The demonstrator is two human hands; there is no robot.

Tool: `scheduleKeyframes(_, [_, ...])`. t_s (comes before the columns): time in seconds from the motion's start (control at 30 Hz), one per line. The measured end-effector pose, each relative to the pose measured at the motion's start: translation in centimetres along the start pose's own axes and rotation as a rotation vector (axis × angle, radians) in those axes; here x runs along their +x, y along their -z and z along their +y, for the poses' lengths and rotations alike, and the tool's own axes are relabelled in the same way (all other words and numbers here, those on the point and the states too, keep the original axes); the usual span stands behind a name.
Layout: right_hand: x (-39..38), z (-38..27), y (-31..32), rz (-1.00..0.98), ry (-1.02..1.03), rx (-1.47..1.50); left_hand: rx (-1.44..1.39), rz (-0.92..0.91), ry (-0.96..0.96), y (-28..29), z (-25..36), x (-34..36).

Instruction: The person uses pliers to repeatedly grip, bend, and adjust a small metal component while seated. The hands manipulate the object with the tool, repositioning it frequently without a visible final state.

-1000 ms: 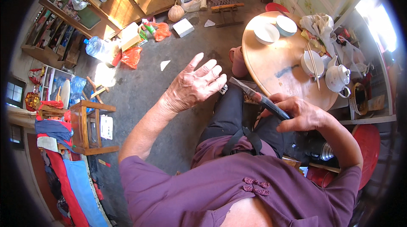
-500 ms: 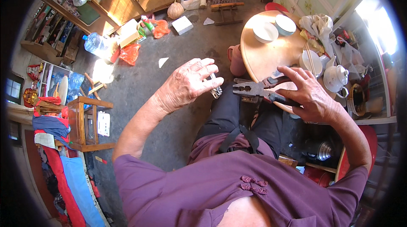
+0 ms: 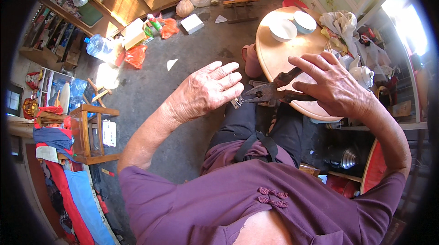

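Note:
Pinched in the fingers of my left hand is a small shiny metal piece, mostly covered by the fingers. My right hand grips a pair of pliers by its dark handles, which are spread apart. The jaws of the pliers are parted and point left at the metal piece. Their tips come right up to it, but I cannot tell whether they touch it. Both hands are held in front of me, above my legs in dark trousers.
Beyond my right hand stands a round wooden table with a white bowl, a pale blue-rimmed bowl and a white teapot. A wooden chair is at the left. Orange bags and a white box lie on the floor ahead.
The pliers have moved left toward the metal piece, and their handles and jaws have spread wider. My left hand still pinches the metal piece, in nearly the same place.

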State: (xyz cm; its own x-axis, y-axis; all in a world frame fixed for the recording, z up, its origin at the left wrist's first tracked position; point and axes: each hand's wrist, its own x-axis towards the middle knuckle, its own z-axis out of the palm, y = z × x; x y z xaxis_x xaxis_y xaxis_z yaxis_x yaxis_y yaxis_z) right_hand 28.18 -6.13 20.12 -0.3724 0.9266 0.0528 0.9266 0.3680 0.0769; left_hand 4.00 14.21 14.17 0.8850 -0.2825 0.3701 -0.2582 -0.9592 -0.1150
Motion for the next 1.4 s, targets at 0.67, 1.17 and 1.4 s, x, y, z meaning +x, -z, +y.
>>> scheduleKeyframes(0.67, [1.0, 0.2, 0.6, 0.02, 0.088, -0.227, -0.008, 0.047, 0.006, -1.1, -0.5, -0.3])
scheduleKeyframes(1.17, [-0.6, -1.3, -1.2, -0.019, -0.24, 0.21, 0.226, 0.14, 0.171, -1.7, -1.0, -2.2])
scheduleKeyframes(1.4, [-2.6, -6.3, -7.4, 0.131, -0.941, 1.65, 0.264, 0.122, 0.33, -8.3, 2.6, -4.9])
